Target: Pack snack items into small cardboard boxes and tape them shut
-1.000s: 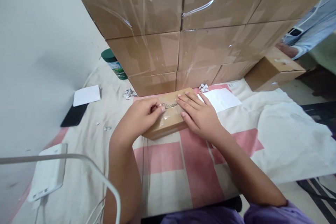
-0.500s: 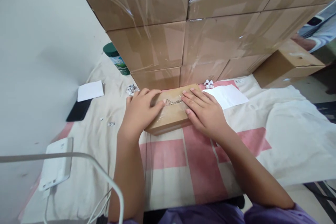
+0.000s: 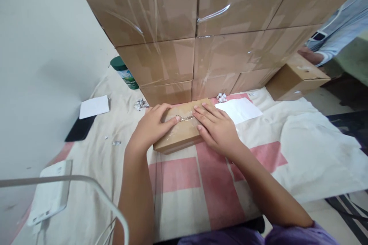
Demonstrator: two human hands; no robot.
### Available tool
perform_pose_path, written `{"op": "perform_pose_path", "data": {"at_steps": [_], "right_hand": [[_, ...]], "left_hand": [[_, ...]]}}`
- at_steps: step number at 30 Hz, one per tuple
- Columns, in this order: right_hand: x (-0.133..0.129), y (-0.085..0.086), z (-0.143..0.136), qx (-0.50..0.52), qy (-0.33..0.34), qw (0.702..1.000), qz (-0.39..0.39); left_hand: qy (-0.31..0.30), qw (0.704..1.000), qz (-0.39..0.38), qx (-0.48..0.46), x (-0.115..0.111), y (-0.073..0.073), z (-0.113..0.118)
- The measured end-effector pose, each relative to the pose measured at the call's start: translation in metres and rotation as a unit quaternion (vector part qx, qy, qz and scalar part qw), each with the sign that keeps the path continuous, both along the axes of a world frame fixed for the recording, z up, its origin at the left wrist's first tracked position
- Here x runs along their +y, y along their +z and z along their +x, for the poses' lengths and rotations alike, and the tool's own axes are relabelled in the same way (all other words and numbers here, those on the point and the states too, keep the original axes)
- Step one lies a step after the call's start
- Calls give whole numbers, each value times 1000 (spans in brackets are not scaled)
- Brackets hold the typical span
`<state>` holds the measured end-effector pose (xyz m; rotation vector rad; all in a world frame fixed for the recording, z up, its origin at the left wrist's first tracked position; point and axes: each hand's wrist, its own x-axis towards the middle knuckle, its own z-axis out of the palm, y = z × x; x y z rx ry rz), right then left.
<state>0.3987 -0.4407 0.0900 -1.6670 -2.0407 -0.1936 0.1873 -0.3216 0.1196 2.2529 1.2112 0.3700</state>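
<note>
A small cardboard box (image 3: 181, 133) lies flat on the cloth-covered table, with clear tape across its top. Along the middle of the tape runs a wrinkled, dark, glinting line (image 3: 185, 118). My left hand (image 3: 149, 127) grips the box's left end, its thumb on top beside the wrinkled line and its fingers at the far edge. My right hand (image 3: 220, 127) rests flat on the right part of the top, fingers stretched out, fingertips by the other end of that line. The underside of the box is hidden.
A wall of taped cartons (image 3: 161, 61) stands behind the box. Around it are a green-lidded canister (image 3: 125, 72), crumpled foil (image 3: 140, 104), white paper (image 3: 240, 110), a phone (image 3: 80, 128), a white power bank (image 3: 51, 191) with a cable, and another carton (image 3: 296, 80) near a person's arm (image 3: 333, 51).
The view has shifted slightly, so everything sits a little lower and further left. Both hands keep nearly the same places on the box.
</note>
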Motion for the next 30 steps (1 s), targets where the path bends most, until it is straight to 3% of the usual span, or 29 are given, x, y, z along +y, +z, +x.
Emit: {"op": "perform_pose_path", "data": {"at_steps": [3,5,7,9,11,14,18,23,30], "right_hand": [[0,-4,4,79,25,996,26],[4,-10,18,189,40,979,58],[12,-19,45,312,-12,946,91],[23,-31,81,376,-138,912,92],[34,-42,117,331,-238,913,-7],[47,-56,159,257,-280,917,-124],[47,-69,194,220,-349,905,-104],[27,-75,239,163,-454,874,-62],[32,-80,283,101,-426,890,-126]], "left_hand": [[0,1000,-3,-7,3,-3,0],[0,1000,-7,-8,5,-4,-1],[4,1000,-11,-8,6,-5,-2],[6,1000,-15,-9,7,-4,-2],[7,1000,-20,-11,7,-3,-2],[12,1000,-23,-12,7,-1,0],[10,1000,-13,-15,7,-1,0],[11,1000,4,-17,9,-5,1],[6,1000,20,-16,11,-7,2]]}}
